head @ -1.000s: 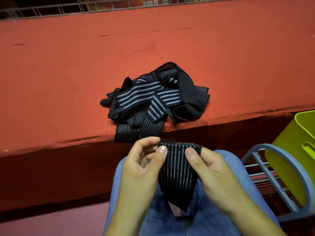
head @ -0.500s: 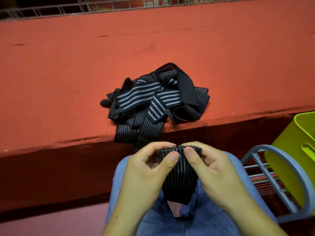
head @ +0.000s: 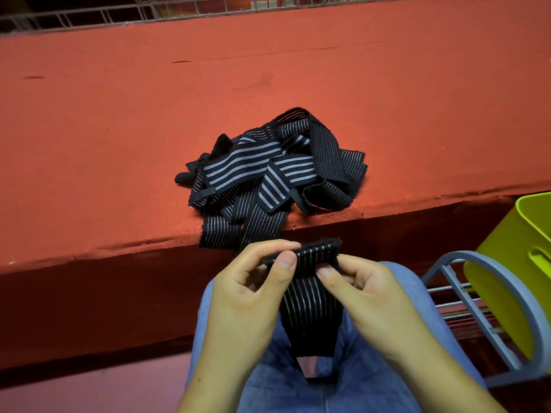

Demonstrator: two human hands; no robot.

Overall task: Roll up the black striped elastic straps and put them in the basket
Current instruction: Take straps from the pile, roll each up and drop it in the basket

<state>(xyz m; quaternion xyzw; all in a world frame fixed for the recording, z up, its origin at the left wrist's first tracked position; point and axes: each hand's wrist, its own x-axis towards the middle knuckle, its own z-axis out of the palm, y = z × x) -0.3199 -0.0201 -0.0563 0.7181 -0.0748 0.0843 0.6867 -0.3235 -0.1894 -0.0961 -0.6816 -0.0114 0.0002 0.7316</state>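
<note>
- Head view: a red tabletop (head: 119,144) carries a heap of black striped straps (head: 268,171) at its near edge; a green basket (head: 521,263) sits below the tabletop's right end.
- Left hand (head: 247,296) and right hand (head: 366,293), fingers curled, pinch one strap (head: 310,308) just below the tabletop's edge.

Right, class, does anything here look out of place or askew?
Yes: the strap pile lies tangled at the front edge of the ledge, two ends drooping over it, so it could slide off. Nothing looks damaged.
</note>
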